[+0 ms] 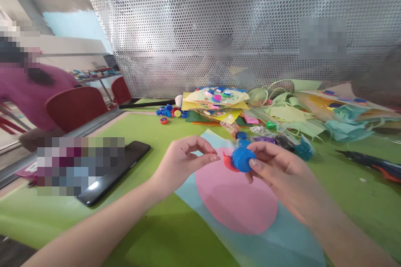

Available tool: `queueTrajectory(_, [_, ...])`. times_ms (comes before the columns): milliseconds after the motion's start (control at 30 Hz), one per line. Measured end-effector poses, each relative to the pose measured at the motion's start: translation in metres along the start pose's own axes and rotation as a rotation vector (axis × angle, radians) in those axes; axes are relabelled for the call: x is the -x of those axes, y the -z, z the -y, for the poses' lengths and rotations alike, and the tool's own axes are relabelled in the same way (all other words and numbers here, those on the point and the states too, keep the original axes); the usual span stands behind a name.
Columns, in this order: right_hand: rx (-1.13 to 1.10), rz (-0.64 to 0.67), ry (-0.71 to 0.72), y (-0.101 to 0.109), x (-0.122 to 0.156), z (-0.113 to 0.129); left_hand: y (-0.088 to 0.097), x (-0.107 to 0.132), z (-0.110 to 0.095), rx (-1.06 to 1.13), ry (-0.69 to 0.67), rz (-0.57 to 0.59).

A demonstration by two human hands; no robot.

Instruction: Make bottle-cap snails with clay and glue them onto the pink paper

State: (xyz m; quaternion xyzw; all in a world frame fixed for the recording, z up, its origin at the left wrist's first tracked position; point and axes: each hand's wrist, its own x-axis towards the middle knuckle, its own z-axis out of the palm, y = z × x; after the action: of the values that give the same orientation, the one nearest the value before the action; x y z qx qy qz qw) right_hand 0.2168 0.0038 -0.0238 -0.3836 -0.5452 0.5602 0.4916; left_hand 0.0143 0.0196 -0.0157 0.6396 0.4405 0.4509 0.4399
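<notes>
My right hand (278, 171) grips a round blue bottle cap (242, 159) between thumb and fingers, above the paper. Soft-looking red material, perhaps modelling clay (230, 162), sits against the cap's left side, with a thin tip sticking up. Just left of it, my left hand (188, 160) is closed in a pinch. A trace of red shows at its fingertips, too small to name. Under both hands lies a pink paper oval (238, 204) on a light blue sheet (294, 242). More blue caps (242, 137) lie just behind my right hand.
A black phone (115, 171) lies left on the green table (150, 233). Bottle caps (169, 111), decorated papers (216, 100) and paper scraps (288, 108) line the back, before a perforated metal panel (188, 29). A black-and-orange tool (372, 162) lies right. Someone in pink (28, 91) is at far left.
</notes>
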Motion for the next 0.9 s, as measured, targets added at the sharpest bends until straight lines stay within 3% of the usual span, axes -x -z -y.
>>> queueTrajectory(133, [-0.056,-0.053,-0.074,-0.0068,0.0031,0.0061,0.0003,0.0007,0.0004,-0.01,0.001,0.01])
queueTrajectory(467, [-0.034,0.016,-0.047,-0.0016,-0.001,-0.0006,0.0008,0.0012,-0.0007,-0.06,0.029,-0.02])
queueTrajectory(600, [-0.038,-0.025,-0.056,-0.0056,0.0013,0.0016,0.0009,0.0026,-0.0027,-0.079,0.029,-0.046])
queueTrajectory(800, [0.001,-0.004,-0.039,-0.0061,0.0013,0.0016,-0.0004,0.0029,0.0012,-0.036,-0.053,0.014])
queueTrajectory(900, [0.006,0.02,-0.031,-0.0038,0.0002,0.0001,0.0002,0.0032,0.0009,-0.022,-0.021,0.029])
